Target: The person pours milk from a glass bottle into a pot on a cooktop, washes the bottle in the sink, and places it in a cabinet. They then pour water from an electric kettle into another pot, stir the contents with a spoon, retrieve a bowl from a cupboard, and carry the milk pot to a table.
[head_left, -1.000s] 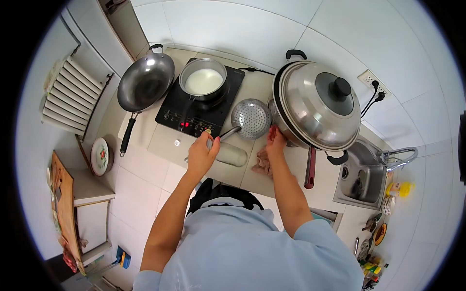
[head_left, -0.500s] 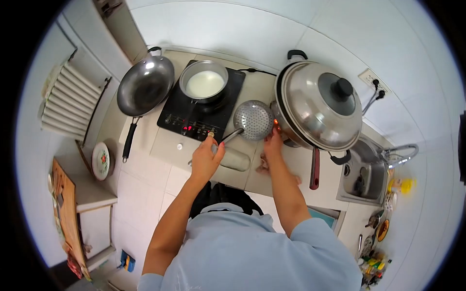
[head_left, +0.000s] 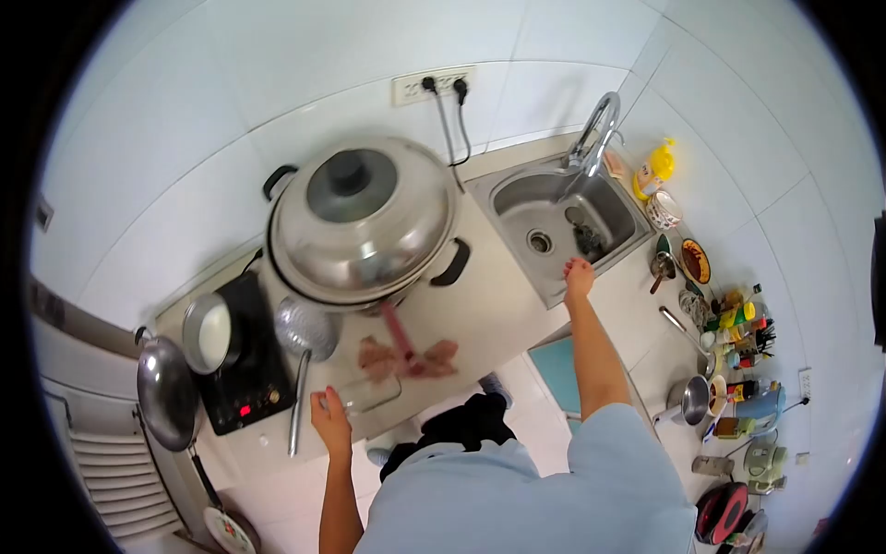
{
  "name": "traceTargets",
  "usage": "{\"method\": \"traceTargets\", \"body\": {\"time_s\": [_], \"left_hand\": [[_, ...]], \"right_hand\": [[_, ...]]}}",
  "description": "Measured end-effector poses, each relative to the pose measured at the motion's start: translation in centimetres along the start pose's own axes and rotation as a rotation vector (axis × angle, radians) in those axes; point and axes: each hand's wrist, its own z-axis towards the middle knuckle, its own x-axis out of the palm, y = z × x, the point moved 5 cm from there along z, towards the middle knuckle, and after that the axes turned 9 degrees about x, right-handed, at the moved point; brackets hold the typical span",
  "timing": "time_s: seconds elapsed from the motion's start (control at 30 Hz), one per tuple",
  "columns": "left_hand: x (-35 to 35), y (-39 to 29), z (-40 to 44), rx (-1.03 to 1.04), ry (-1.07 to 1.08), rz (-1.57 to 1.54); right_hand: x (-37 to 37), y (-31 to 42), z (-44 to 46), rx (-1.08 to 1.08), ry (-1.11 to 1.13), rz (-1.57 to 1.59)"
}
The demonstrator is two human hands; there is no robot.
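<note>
My left hand (head_left: 330, 423) is over the counter's front edge, fingers loosely apart, beside one end of a clear glass vessel (head_left: 371, 395) lying on its side. Just left of that hand is the handle of a perforated metal skimmer (head_left: 306, 330). My right hand (head_left: 578, 275) is at the front rim of the steel sink (head_left: 535, 198), its fingers curled together with nothing visible in them. A crumpled pinkish cloth (head_left: 377, 358) lies under the red handle (head_left: 399, 334) in front of the big lidded pot (head_left: 360, 231).
At left, a small pot of white liquid (head_left: 214, 334) sits on a black induction cooker (head_left: 242, 369), beside a dark wok (head_left: 166, 392). Behind the sink stand a faucet (head_left: 600, 129) and a yellow bottle (head_left: 654, 170). Bowls, ladles and several seasoning bottles (head_left: 738, 317) line the right counter.
The view has swung right, towards the sink. My right hand has left the side of the big pot and moved to the sink rim. My left hand has come away from the cooker's controls.
</note>
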Motion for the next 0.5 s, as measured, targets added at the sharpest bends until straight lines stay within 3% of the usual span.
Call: {"method": "traceTargets", "body": {"time_s": [0.07,0.1,0.17,0.37,0.5], "left_hand": [[2.6,-2.7,-1.7,-0.126,0.012,-0.136],[4.4,-2.7,-2.4,-0.13,-0.007,-0.172],[8.2,-3.7,-3.6,-0.105,-0.066,-0.138],[20.1,-9.0,-6.2,-0.319,-0.063,-0.268],[25.9,-13.1,-5.5,-0.273,0.011,-0.246]], "right_hand": [[-0.4,3.7,5.7,-0.245,-0.205,-0.531],[0.2,5.1,8.1,-0.251,-0.2,-0.52],[2.7,8.3,13.1,-0.404,-0.208,-0.852],[8.5,12.6,25.7,-0.513,-0.006,-0.989],[11.0,13.5,32.4,-0.51,0.071,-1.162]]}}
